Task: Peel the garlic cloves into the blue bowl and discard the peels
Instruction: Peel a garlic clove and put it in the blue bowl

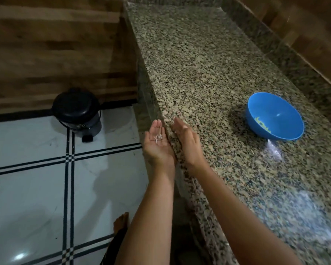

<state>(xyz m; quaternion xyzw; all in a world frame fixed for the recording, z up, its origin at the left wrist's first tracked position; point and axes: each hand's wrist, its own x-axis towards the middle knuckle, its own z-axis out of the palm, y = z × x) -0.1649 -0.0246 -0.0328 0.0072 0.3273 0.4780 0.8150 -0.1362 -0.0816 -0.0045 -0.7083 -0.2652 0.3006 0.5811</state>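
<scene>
Left hand [157, 144] palm up beside speckled granite bench [199, 64] edge, grip wide, thin white garlic peels [158, 138] on palm. Right hand [186, 139] flat on bench edge, grip wide. Round blue plastic bowl [287, 117] on bench, well right, holds pale garlic cloves [262, 123].

Dim, soft picture; glare on the floor [20, 256], blurred countertop [304, 217], wide-angle bending at edges.

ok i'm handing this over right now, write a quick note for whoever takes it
Left hand: open, palm up just off the counter edge, a few peel scraps lying in it.
Right hand: open, its side on the counter rim beside the left.
Blue bowl: on the counter, pale pieces inside; peeling looks done.
Bin: on the floor, lid shut.
Left to do: drop the peels in the bin.
</scene>
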